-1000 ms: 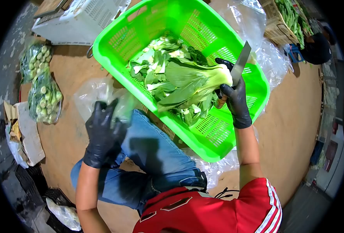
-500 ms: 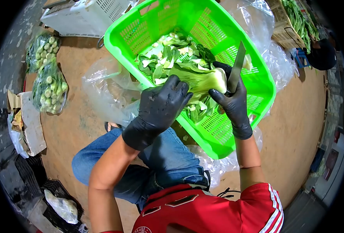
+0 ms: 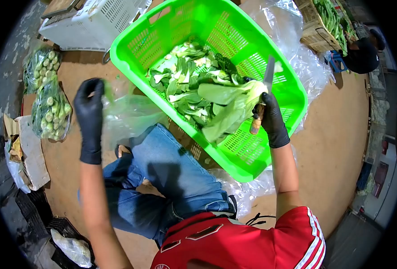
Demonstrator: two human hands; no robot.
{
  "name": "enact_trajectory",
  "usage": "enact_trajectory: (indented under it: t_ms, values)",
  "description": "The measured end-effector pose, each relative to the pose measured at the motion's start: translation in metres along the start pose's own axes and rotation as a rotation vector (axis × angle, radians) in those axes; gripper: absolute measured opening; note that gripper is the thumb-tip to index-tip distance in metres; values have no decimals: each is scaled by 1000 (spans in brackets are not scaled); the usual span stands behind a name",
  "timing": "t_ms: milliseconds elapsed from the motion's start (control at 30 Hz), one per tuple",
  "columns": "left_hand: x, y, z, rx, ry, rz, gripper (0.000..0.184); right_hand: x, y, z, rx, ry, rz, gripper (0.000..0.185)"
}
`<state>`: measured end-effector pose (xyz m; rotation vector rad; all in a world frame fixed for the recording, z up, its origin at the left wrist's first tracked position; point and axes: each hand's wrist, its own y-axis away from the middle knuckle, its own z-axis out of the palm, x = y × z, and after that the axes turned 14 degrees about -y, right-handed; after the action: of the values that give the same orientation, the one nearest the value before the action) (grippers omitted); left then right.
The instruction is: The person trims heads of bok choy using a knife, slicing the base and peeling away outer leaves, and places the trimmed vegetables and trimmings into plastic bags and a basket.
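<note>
My right hand (image 3: 275, 120), in a black glove, is closed around a knife (image 3: 268, 74) and the base of a bok choy (image 3: 234, 101). The blade points up and away; its wooden handle (image 3: 255, 126) shows below the fingers. Broad leaves of the bok choy hang over a bright green basket (image 3: 140, 77), above several loose leaves and stalks (image 3: 185, 74) inside it. Left of the basket, my black-gloved left hand (image 3: 89, 119) is raised with curled fingers. A blurred green leaf (image 3: 108, 91) is at its fingertips, above a clear plastic bag (image 3: 131, 112).
Bagged bok choy (image 3: 53, 110) lies at the left on the brown floor. A white crate (image 3: 86, 29) stands at the back left. Clear plastic sheeting (image 3: 303, 67) lies right of the basket. At the far right, a person (image 3: 363, 54) is beside a crate of greens (image 3: 317, 29).
My left hand has moved from the bok choy out to the left, past the basket's edge. The bok choy's leaves now hang lower and more spread. My right hand keeps the knife and bok choy.
</note>
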<state>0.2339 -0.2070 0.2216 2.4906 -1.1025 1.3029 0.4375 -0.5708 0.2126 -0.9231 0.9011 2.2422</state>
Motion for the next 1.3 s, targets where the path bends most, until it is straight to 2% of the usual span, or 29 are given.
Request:
enact_trajectory:
  t_ms: [67,100,133,167,233,267,300,367,467,500,533,567,633,667,700,733,767,800,833,867,900,933,967,1000,1033,1100,1167,1233,1300]
  values:
    - [-16,-3,-29,31,-114,-32,20,15,-4,-37,100,227,123,49]
    - [-20,1,-36,-13,-118,-70,22,21,-7,-58,-47,342,242,57]
    - [-15,9,-37,-134,85,-213,26,24,-11,-59,-121,559,364,57]
    - [-19,17,-26,-180,178,-46,32,19,-21,-43,-201,814,489,57]
    - [-1,28,-7,-316,97,-16,43,-17,-43,9,-320,1126,513,58]
    - [14,31,-2,-330,-67,89,46,-36,-68,18,-413,874,214,48]
    - [23,31,-1,-348,-236,179,49,-69,-83,47,-411,834,59,45]
    - [24,32,-9,-246,-270,190,51,-161,-121,111,-284,694,-248,39]
    - [-4,38,-40,-142,-357,70,55,-290,-153,187,-66,321,-472,32]
    - [-20,41,-59,-106,-404,13,55,-322,-214,162,-101,199,-530,37]
    - [-41,45,-78,-28,-452,30,57,-339,-243,148,-35,404,-641,49]
    - [-63,54,-96,36,-499,38,58,-318,-238,150,-67,527,-651,48]
    - [-79,72,-142,-28,-729,-61,62,-241,-200,167,-160,786,-608,47]
    - [-103,85,-159,-23,-856,-18,63,-207,-197,173,-230,909,-580,48]
    - [-129,106,-176,-35,-978,33,64,-164,-230,130,-329,1081,-369,43]
    - [-152,132,-195,-136,-1044,-34,64,-113,-181,147,-309,1195,-197,36]
    - [-175,153,-214,-216,-1110,-96,64,-54,-171,135,-357,1117,-153,32]
    - [-196,183,-233,-373,-1184,-227,65,6,-167,109,-430,1019,-240,34]
    - [-222,220,-253,-465,-1185,-299,61,32,-144,125,-409,1206,-28,44]
    - [-217,244,-266,-675,-1153,-478,44,67,-144,113,-475,1153,-43,48]
    - [-236,292,-280,-652,-1107,-451,31,102,-148,104,-545,1099,-53,52]
    - [-250,331,-290,-760,-1124,-566,22,118,-143,116,-513,1131,-91,55]
    - [-251,365,-297,-751,-1088,-641,16,135,-140,130,-486,1157,-132,58]
    - [-245,395,-303,-669,-1062,-719,16,151,-143,135,-517,1197,-271,62]
    - [-241,423,-307,-586,-1033,-789,16,164,-150,137,-484,1243,-288,70]
    - [-232,475,-315,-427,-1018,-879,19,174,-164,146,-503,1346,-499,67]
    - [-226,521,-317,-312,-1002,-1008,17,166,-173,165,-491,1355,-303,54]
    - [-225,544,-307,-174,-801,-1086,13,169,-179,171,-535,1305,-327,43]
    - [-256,550,-307,33,-642,-1114,12,172,-183,169,-575,1327,-442,40]
